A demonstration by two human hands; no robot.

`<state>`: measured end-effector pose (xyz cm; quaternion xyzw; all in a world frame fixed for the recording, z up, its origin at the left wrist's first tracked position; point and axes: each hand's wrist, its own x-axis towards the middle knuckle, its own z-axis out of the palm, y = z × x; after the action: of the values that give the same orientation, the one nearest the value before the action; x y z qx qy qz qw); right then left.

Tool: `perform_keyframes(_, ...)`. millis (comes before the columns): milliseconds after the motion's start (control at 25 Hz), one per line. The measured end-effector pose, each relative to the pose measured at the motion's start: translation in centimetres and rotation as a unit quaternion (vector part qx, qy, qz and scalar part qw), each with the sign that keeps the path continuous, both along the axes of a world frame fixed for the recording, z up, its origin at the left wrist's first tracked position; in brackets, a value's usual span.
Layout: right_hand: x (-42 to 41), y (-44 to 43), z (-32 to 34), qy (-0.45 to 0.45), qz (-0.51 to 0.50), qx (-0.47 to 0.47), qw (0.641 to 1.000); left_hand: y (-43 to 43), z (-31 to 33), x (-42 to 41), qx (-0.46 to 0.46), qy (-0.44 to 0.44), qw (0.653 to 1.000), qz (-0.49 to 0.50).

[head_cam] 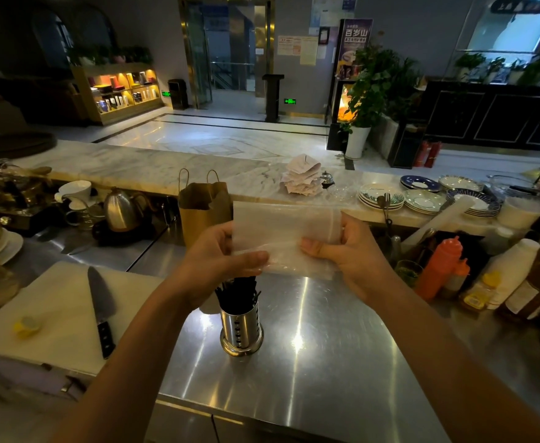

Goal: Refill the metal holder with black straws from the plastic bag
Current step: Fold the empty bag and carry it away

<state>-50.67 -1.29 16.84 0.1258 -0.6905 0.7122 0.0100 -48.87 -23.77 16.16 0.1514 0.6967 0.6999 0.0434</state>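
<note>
A perforated metal holder [242,327] stands on the steel counter [326,362], and black straws [237,294] stick out of its top. Above it both hands hold a clear plastic bag [284,231] that looks flat, with no straws visible inside. My left hand [214,260] pinches the bag's lower left edge with thumb over the front. My right hand [345,251] grips the bag's right end, thumb on the front. The tops of the straws are partly hidden behind my left hand and the bag.
A white cutting board [48,311] with a knife [100,308] and a yellow cap [27,326] lies at left. A brown paper bag [203,206] and a kettle [121,211] stand behind. An orange squeeze bottle [440,266], white bottles and stacked plates [422,199] crowd the right.
</note>
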Motion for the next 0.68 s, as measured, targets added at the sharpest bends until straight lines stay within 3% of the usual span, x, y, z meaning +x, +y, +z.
perform_keyframes(360, -1.0, -5.7, -1.7, -0.075, 0.135, -0.012, 0.988, -5.7, -2.2, 1.7, 0.039, -0.049, 0.991, 0.120)
perform_keyframes(560, -1.6, -12.7, -2.6, -0.068, 0.137, 0.003, 0.988, -10.6, -2.5, 4.5, 0.098, -0.080, 0.962, 0.240)
perform_keyframes(680, -0.4, -19.2, -2.0, -0.050, 0.166, -0.003, 0.985, -15.4, -2.4, 7.7, 0.095, -0.057, 0.942, 0.318)
